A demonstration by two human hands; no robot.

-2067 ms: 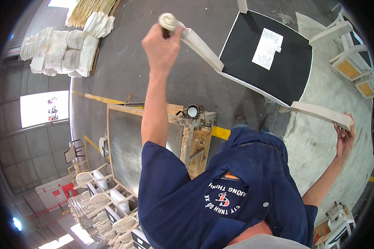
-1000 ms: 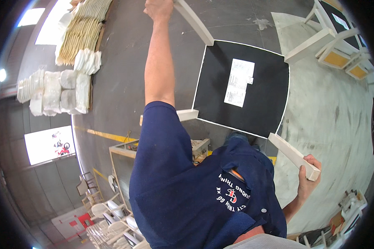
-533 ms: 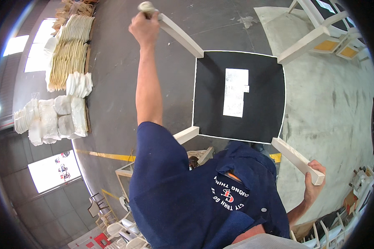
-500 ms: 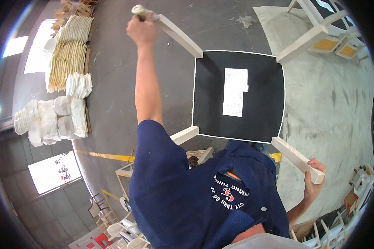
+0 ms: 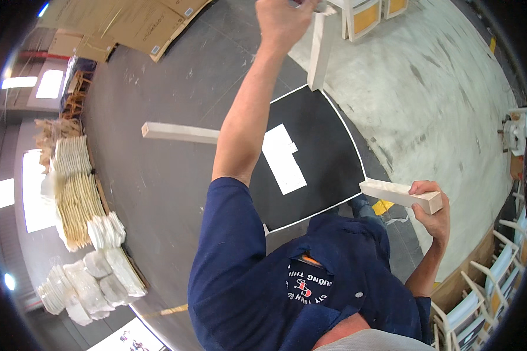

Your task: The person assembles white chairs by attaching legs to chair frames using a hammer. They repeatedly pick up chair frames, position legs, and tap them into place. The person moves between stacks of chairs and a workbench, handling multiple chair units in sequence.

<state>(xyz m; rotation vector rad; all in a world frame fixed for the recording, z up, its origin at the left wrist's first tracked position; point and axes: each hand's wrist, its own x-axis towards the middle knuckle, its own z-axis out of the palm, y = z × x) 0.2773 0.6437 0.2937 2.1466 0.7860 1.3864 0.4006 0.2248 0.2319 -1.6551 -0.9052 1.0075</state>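
Note:
An upside-down, pale wooden-legged stool or chair seat shows its black underside [image 5: 328, 152] with white edging and a white paper label [image 5: 284, 158]. My right hand [image 5: 433, 205] is wrapped round the end of the near right leg [image 5: 392, 192]. At the far leg [image 5: 321, 52], my left hand [image 5: 282, 23] is closed beside its upper end, holding a pale wad that is mostly cut off by the frame's top. Another leg [image 5: 178, 133] points left, partly behind my left forearm. My left sleeve hides most of the fourth leg.
Flat cardboard cartons [image 5: 140, 23] lie at the far left. Stacked pale parts [image 5: 76, 199] and plastic-wrapped bundles [image 5: 93, 281] stand on the left. Chair frames with yellow panels [image 5: 366, 20] are at the far side, and more white frames [image 5: 480, 292] at lower right. A pale sheet [image 5: 427, 99] covers the right floor.
The seat has turned in view, its legs swinging clockwise. My left hand has moved from the far left leg's end to the far right leg's end. My right hand keeps its grip.

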